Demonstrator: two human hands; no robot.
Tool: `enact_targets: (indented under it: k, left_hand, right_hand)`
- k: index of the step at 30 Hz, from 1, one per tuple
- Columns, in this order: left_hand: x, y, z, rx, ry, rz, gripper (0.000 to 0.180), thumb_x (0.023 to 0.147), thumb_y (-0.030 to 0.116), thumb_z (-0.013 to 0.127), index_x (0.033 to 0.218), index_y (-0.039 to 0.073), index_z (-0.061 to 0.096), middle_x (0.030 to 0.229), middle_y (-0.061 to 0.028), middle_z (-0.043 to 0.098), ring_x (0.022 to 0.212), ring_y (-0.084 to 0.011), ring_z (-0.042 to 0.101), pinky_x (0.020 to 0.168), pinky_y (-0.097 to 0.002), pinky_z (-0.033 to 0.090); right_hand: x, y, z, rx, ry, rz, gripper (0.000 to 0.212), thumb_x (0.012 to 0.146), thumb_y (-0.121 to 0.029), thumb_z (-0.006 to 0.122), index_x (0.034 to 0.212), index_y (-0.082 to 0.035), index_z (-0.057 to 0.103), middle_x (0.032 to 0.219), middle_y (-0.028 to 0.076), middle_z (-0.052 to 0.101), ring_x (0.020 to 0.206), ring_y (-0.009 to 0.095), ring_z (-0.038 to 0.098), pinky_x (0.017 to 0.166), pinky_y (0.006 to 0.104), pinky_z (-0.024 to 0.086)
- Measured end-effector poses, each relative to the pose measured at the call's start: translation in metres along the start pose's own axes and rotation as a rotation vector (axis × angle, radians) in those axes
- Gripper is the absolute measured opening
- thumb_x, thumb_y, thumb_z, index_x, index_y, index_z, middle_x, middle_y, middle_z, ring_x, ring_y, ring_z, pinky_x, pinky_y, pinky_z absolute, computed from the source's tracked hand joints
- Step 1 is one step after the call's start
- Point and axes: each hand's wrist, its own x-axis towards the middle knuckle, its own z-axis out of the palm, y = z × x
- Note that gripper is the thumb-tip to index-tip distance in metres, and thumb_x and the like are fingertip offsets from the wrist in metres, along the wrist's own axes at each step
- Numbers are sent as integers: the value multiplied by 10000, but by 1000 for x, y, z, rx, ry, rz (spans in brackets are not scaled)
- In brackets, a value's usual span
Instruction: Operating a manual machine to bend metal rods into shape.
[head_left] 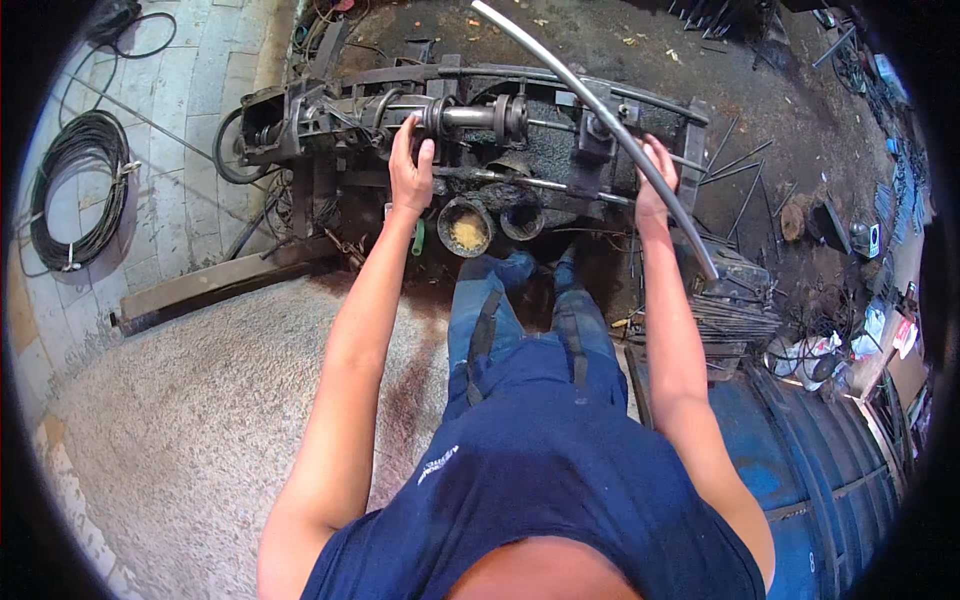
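A dark, greasy machine (510,85) with a shiny metal shaft (470,118) lies across the far side, beyond my legs. My left hand (410,175) is open at the shaft's left part, thumb and forefinger apart, fingertips at or touching a collar. My right hand (653,185) is raised at the machine's right end, beside a dark block (596,138). Its visible fingers are spread and slightly curved. A long curved metal bar (575,85) crosses in front of this hand and hides part of it. Whether the hand touches the bar is unclear.
Below the machine sit a round container (466,228) with yellowish contents and a second dark one (522,220). A black cable coil (85,190) lies on the left paving. Thin rods (710,318) are stacked at right, near a blue ribbed metal surface (800,470).
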Motion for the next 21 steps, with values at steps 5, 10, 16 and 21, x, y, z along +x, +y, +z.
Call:
enact_targets:
  k: [5,10,16,21]
  left_hand:
    - [-47,12,-7,127,20,-112,568,927,313,573,1353,-36,433,1301,-230,525,1223,-329,510,1038,-383,380]
    - [-85,19,-7,206,59,-196,588,917,342,592,1349,-28,441,1280,-235,540,1207,-342,514,1026,-394,389]
    - [-122,15,-19,438,-16,-278,600,919,376,573,1354,-14,436,1309,-234,515,1211,-361,500,1028,-417,389]
    - [-148,-13,-33,765,-158,-360,502,903,347,544,1290,32,489,1239,-228,535,1183,-407,498,962,-480,435]
  right_hand:
    - [-26,-14,6,-391,9,-83,288,959,-202,537,1134,14,612,1040,97,625,1000,165,577,921,287,431]
    - [-59,-43,13,-1104,-309,-253,334,868,-238,623,1034,52,610,934,202,653,904,332,638,841,408,482]
    - [-78,-140,72,-755,-575,-745,276,845,-177,623,1034,25,628,962,196,649,859,339,646,783,405,507]
    - [-29,-145,99,-1049,-402,-764,423,875,-305,602,1185,-18,583,1114,195,592,1032,377,581,898,453,480]
